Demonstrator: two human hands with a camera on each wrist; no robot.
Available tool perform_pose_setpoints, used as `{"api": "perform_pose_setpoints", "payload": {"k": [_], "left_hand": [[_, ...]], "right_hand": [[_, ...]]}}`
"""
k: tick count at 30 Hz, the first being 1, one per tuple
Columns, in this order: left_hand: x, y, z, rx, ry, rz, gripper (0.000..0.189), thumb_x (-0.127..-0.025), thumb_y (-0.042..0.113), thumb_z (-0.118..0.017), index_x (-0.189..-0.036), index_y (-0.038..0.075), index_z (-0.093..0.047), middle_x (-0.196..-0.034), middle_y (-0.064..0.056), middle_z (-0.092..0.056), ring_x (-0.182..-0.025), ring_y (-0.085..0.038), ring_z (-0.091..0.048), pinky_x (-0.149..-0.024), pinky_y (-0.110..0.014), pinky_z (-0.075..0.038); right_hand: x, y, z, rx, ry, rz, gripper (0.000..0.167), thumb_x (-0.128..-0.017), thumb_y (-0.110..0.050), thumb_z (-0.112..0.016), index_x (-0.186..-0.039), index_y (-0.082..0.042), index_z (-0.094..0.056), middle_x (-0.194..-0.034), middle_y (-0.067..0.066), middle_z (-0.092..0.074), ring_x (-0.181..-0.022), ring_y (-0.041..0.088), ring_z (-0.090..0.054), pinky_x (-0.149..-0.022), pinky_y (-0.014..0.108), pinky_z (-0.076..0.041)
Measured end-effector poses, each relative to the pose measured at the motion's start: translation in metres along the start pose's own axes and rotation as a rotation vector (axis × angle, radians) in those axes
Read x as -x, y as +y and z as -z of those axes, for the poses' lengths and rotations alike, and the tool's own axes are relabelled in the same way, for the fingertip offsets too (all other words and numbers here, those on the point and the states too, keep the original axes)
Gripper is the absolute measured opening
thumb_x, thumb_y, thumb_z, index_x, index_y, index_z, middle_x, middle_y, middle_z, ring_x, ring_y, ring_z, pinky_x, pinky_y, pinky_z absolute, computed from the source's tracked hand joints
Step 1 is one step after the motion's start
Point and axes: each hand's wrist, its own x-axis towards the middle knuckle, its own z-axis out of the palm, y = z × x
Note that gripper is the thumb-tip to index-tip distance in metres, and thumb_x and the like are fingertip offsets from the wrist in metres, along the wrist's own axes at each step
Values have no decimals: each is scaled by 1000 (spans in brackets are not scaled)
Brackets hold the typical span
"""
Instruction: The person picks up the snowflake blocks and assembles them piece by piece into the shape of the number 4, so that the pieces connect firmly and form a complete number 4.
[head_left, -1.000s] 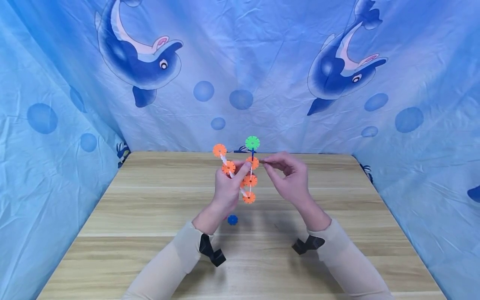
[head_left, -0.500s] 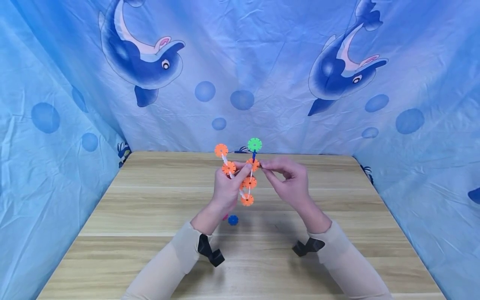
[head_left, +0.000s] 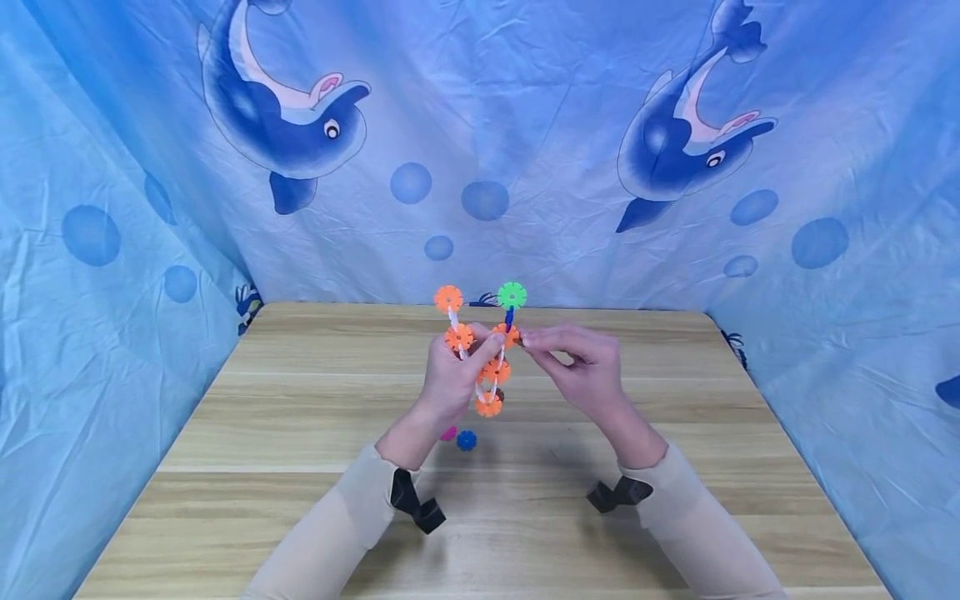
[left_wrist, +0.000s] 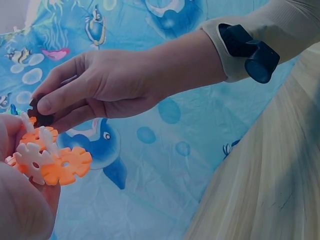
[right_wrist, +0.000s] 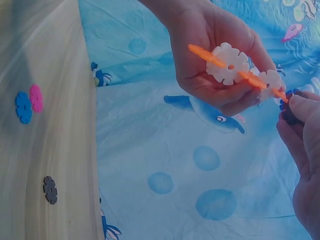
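Note:
My left hand grips a V-shaped chain of orange and white interlocking snowflake discs, held above the table. At the far end of its right arm stands a green disc, joined through a dark blue disc. My right hand pinches a dark brown disc between thumb and fingers. That disc's edge meets the orange disc beside my left thumb; whether the slots are engaged cannot be told. In the right wrist view, white discs alternate with orange ones along the chain.
On the wooden table below my left hand lie a blue disc and a pink disc, side by side. A loose dark disc lies apart from them. A blue dolphin-print curtain surrounds the table's back and sides.
My right hand has moved slightly down and left, bringing the dark disc against the orange one. The chain has tilted, its green end sinking a little. More of the pink disc shows.

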Motion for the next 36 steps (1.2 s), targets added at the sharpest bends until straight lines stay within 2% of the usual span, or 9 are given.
{"api": "perform_pose_setpoints", "payload": {"k": [4,9,13,17,20,23,25,30,36], "left_hand": [[1,1,0,0,-39,6,21,-99,1,-67,-87,17,-72,-79,8,-66,-73,-10,-58,-68,-19,-54],[3,3,-2,69,-80,17,29,-100,-4,-63,-85,19,-71,-81,8,-65,-71,-7,-59,-68,-19,-54],[3,9,-4,62,-49,1,24,-99,-1,-65,-88,19,-72,-83,9,-67,-72,-7,-61,-67,-19,-55],[1,14,-4,53,-11,-23,7,-98,7,-74,-92,11,-74,-83,8,-72,-75,-9,-64,-70,-20,-57],[0,17,-3,69,16,-34,11,-95,14,-81,-94,6,-73,-86,6,-74,-78,-10,-67,-72,-20,-59],[0,20,-2,73,42,-40,16,-93,16,-83,-95,5,-72,-88,6,-73,-79,-9,-67,-72,-20,-59],[-1,22,-1,73,50,-50,12,-94,14,-82,-96,6,-73,-88,5,-72,-79,-10,-66,-72,-20,-59],[0,23,2,73,48,-69,4,-95,5,-77,-96,9,-74,-86,5,-71,-76,-9,-66,-70,-19,-59],[1,22,5,66,34,-79,13,-93,12,-82,-95,3,-73,-85,5,-73,-74,-9,-66,-67,-20,-58]], "right_hand": [[0,1,2,-31,-1,24,10,-95,-8,-79,-94,1,-83,-98,12,-83,-98,16,-81,-85,25,-65],[-1,2,0,-119,7,71,10,-95,-6,-78,-95,3,-82,-103,9,-83,-100,13,-80,-85,26,-65],[-5,1,-3,-141,17,84,8,-93,-3,-80,-94,4,-82,-103,9,-83,-101,14,-81,-86,28,-65],[-8,0,-2,-128,23,57,10,-90,-2,-83,-97,5,-82,-102,13,-83,-103,14,-80,-89,28,-65],[-9,-2,-1,-108,15,-2,21,-85,5,-85,-105,8,-80,-104,21,-81,-105,12,-79,-90,28,-65],[-6,-2,1,-70,0,-108,37,-79,16,-85,-114,9,-77,-107,30,-77,-108,8,-78,-92,29,-64],[-3,0,1,-47,-21,-187,40,-77,20,-83,-115,7,-77,-107,30,-77,-106,6,-77,-92,29,-64],[8,15,-4,-52,-108,-310,26,-83,17,-80,-106,5,-79,-102,23,-80,-95,15,-80,-87,31,-66],[24,34,-14,21,-200,-396,18,-88,6,-81,-106,0,-80,-101,16,-80,-89,28,-78,-81,37,-68]]}}
